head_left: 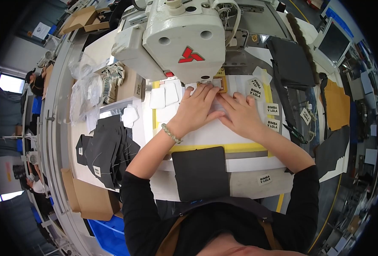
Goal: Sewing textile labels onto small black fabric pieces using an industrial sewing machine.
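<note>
Resting left hand flat, right hand half-curled (cannot tell grip) by 12-o'clock orange frame; risking pinch on early machine start.

The white machine head stands over the work area. In front of it, the left hand lies palm down, reaching to an orange frame under the machine head. I see the right hand just beside it, partly bent. Below both lies a white sheet with yellow tape. Left of the machine head: white rounded pieces, bundled small pieces, a clear plastic bag and a pile of dark pieces. Right of it: printed labels, stacked dark panels, an orange-brown sheet and a monitor. Farther in front of it lies one dark panel.
</note>
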Demonstrator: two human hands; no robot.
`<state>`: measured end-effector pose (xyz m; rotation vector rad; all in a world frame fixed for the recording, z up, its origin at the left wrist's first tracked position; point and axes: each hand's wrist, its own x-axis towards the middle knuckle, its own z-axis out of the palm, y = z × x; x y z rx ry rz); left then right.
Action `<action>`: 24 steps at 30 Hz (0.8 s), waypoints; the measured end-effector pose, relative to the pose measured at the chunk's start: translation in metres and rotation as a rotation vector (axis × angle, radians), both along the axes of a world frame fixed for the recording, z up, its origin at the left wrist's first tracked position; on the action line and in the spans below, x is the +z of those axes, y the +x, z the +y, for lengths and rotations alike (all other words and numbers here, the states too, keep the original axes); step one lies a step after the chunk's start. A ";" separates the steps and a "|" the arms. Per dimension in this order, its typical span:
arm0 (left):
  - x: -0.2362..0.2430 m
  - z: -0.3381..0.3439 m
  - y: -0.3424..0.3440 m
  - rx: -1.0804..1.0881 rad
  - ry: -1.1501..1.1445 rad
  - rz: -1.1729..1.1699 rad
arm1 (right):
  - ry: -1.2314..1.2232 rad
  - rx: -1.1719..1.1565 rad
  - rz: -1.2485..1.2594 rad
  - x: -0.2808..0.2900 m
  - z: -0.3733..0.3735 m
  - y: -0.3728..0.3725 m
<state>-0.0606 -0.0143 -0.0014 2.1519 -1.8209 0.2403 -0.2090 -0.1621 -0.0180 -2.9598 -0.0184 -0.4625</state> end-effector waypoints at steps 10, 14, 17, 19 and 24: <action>0.000 -0.005 0.005 -0.026 -0.051 0.083 | -0.019 0.002 -0.013 0.001 0.001 0.001; 0.002 -0.008 0.005 -0.049 -0.084 0.099 | -0.023 -0.002 -0.030 0.002 0.000 0.000; 0.003 -0.008 0.008 -0.088 -0.124 0.084 | -0.042 0.006 -0.045 0.000 0.002 0.001; 0.008 -0.009 0.011 -0.099 -0.101 0.096 | -0.024 -0.002 -0.046 -0.003 0.000 0.000; 0.006 0.002 0.003 -0.100 -0.113 0.012 | -0.066 0.014 -0.090 -0.006 0.000 -0.002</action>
